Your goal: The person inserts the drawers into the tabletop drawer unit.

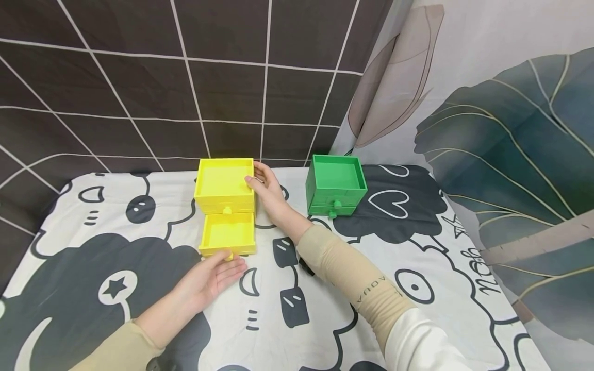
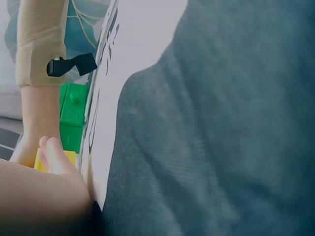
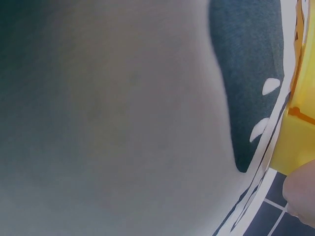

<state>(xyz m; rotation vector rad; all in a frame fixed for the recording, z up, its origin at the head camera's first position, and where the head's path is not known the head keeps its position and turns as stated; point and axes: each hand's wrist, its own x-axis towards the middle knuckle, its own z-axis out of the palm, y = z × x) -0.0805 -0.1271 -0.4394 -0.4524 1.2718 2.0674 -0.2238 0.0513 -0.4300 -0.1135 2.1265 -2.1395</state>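
Observation:
A small yellow drawer box (image 1: 225, 178) with an open-topped tray stands on the patterned cloth. Its lower drawer (image 1: 228, 233) is pulled out toward me, and nothing shows inside. My left hand (image 1: 209, 278), palm up, pinches that drawer's knob (image 1: 229, 255) between thumb and fingers. On the box's right side, my right hand (image 1: 271, 193) grips the wall, thumb over the top rim and fingers toward the back corner. In the right wrist view, part of the yellow box (image 3: 295, 147) shows beside a fingertip. The left wrist view hides most of the drawer behind the hand.
A similar green drawer box (image 1: 336, 183) stands to the right, its drawers pushed in and its top tray bare. Dark grid-patterned fabric (image 1: 223, 93) rises behind the boxes. The black-and-white cloth (image 1: 325, 319) covers the surface; a leaf-print curtain (image 1: 520, 154) hangs at the right.

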